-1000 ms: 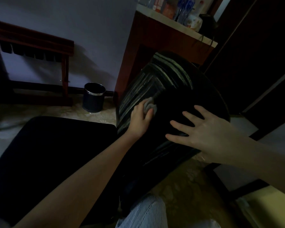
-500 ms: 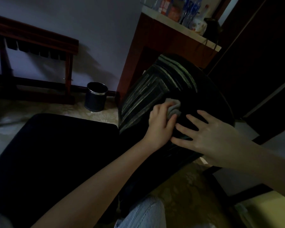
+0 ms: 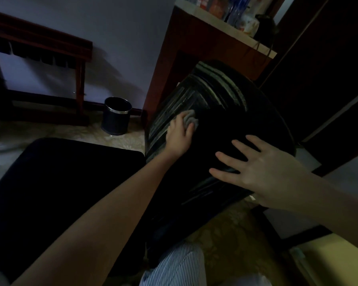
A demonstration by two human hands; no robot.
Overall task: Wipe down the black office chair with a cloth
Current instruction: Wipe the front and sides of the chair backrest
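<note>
Since half a second ago the left hand has slid back to the left and a little upward along the chair's back, away from the right hand, which it was almost touching. Its fingers are curled around a small grey cloth, bunched into a ball, and they press it against the ribbed back of the black office chair. The dusty pale stripes lie just at the left of the cloth. The right hand rests flat on the same back, lower and to the right, fingers spread and straight; it holds nothing and seems only to keep the chair steady.

The chair's seat is at the left, below the left arm. Behind stand a waste bin on the floor and a wooden desk.

I think the wiping of the back is in the middle, in strokes from side to side. The next stroke should probably go over the striped ribs, with firm pressure, while the right hand holds the back from turning.
</note>
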